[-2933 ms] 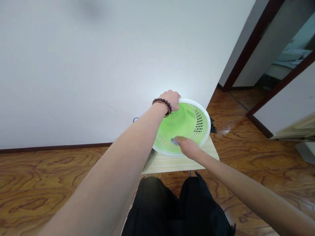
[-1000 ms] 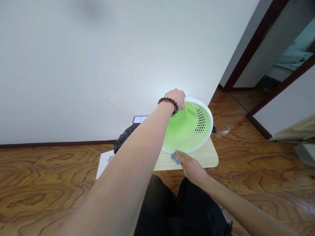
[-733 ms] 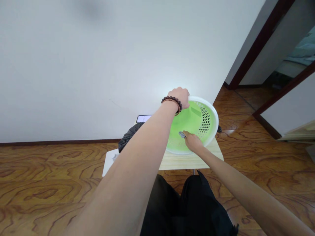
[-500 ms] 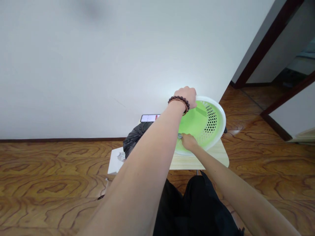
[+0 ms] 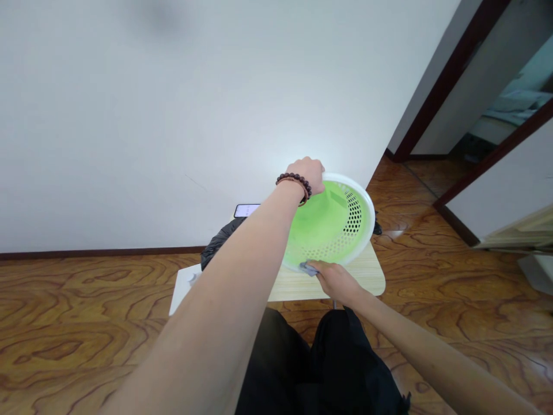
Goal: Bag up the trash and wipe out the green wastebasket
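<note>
A light green plastic basket [image 5: 319, 222] with a white rim and rows of holes is on a small pale wooden table [image 5: 367, 274], its inside facing me. My left hand [image 5: 307, 174], with beaded bracelets at the wrist, is closed on the far rim of the basket. At the near rim, my right hand [image 5: 337, 280] pinches a small grey cloth [image 5: 309, 268] against the edge. My left forearm hides the basket's left side.
Left of the basket, a phone [image 5: 244, 210] lies by the wall [image 5: 194, 115]. A black plastic bag [image 5: 218, 239] and a white flat item [image 5: 184, 282] are partly behind my left arm. A doorway [image 5: 458, 115] opens at right.
My right hand has moved with the cloth from inside the basket to its near rim. My left hand keeps its hold on the far rim. The view has shifted slightly right.
</note>
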`<state>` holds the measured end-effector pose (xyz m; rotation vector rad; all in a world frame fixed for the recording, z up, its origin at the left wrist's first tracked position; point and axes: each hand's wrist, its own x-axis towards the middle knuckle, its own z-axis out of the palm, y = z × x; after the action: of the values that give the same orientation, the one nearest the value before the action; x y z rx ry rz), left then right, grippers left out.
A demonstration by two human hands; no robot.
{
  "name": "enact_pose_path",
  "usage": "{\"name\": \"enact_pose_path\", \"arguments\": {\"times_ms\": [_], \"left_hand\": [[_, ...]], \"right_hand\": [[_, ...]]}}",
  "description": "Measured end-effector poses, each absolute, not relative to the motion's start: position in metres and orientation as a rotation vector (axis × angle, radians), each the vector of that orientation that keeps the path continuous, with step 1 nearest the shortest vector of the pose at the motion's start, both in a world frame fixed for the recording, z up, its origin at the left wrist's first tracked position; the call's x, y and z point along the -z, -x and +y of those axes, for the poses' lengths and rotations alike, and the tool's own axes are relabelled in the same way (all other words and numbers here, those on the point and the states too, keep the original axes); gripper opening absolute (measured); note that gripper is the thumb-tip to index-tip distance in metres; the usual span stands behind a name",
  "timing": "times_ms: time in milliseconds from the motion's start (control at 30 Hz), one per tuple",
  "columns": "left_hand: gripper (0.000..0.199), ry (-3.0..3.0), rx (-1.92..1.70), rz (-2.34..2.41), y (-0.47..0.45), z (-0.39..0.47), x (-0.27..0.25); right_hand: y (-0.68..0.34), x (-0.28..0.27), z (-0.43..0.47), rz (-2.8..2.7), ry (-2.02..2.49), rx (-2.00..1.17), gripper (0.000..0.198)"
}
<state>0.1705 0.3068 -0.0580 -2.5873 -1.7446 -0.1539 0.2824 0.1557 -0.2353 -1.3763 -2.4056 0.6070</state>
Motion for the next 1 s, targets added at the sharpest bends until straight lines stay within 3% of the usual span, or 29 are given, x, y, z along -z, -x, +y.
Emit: {"name": "enact_pose_path", "arguments": {"times_ms": [233, 400, 800, 1000], "left_hand": [[0.041, 2.596, 0.194, -1.733, -0.171, 0.31, 0.061], [0.043, 2.625, 0.218, -1.741, -0.175, 0.31, 0.065], [0.039, 2.623, 0.217, -1.704, -0.171, 0.31, 0.063], [0.038, 2.636, 0.172, -1.737, -0.171, 0.309, 0.063]], "right_hand": [[-0.286, 0.255, 0.234, -2.357, 1.885, -0.384, 0.041], [-0.255, 0.272, 0.25, -2.284, 2.041, -0.525, 0.033], [-0.272, 0.251, 0.15, -2.287, 1.326, -0.713, 0.042], [-0.29, 0.236, 0.174, -2.263, 1.431, -0.682, 0.041]]}}
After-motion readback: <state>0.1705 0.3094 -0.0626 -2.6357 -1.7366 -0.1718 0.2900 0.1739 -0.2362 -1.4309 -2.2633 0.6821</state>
